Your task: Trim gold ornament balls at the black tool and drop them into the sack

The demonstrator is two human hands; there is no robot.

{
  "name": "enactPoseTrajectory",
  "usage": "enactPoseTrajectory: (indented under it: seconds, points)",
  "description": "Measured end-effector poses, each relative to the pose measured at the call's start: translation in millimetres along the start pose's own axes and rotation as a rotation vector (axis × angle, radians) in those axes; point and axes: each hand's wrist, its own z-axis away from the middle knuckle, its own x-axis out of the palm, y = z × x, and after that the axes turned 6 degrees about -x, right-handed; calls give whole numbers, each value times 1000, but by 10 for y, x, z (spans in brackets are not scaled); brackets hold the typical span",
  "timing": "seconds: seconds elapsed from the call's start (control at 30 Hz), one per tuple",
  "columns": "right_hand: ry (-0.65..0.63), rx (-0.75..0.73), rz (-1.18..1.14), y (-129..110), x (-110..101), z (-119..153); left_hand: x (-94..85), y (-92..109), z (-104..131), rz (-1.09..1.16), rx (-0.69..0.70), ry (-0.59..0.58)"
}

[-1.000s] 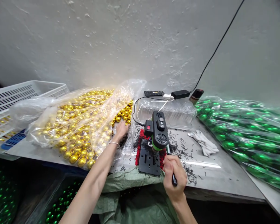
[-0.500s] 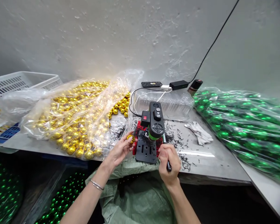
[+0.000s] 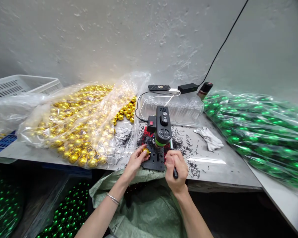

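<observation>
Between the thumb and fingers of my left hand [image 3: 136, 161] is a shiny gold ball [image 3: 146, 151], held at the left side of the press's slotted black base plate [image 3: 154, 162]. My right hand [image 3: 176, 170] wraps round the black-tipped lever [image 3: 175, 173] on the right of the small bench press [image 3: 163, 124]. The press has a black head with round vents and a green ring beneath it. Part of the area under the head is hidden by the head itself. Black shavings [image 3: 182, 140] lie scattered around the machine.
A clear bag of gold balls [image 3: 76, 132] lies left, beside a white basket [image 3: 39, 82]. A bag of green balls [image 3: 258, 132] lies right, near a white glove [image 3: 210, 138]. Behind the press are a clear plastic tray [image 3: 186, 109] and cables. A green sack [image 3: 144, 208] hangs at the table edge.
My left hand has carried the gold ball rightward, over the left part of the base plate. My right hand keeps its grip on the lever. The view has shifted slightly.
</observation>
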Motion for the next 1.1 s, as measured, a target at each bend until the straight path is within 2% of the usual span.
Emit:
enactPoseTrajectory:
  seconds: [0.1, 0.2, 0.37, 0.53, 0.63, 0.77, 1.1]
  points:
    - [-12, -8, 0, 6, -4, 15, 52, -110, -87, -342, 195, 79]
    - [-18, -12, -4, 12, -6, 30, 71, -188, -113, -666, 373, 109]
    - [-8, -6, -3, 13, 2, 34, 75, -190, -95, -900, 593, 67]
    - [2, -5, -12, 12, 1, 33, 116, -157, -105, -881, 591, 43]
    - [3, 1, -19, 11, 4, 44, 132, -196, -115, -852, 592, 60]
    - [12, 12, -18, 12, 25, 76, 124, -273, -124, -925, 615, 91]
    - [37, -62, 14, 158, 121, 298, 113, -302, -135, -990, 625, 105]
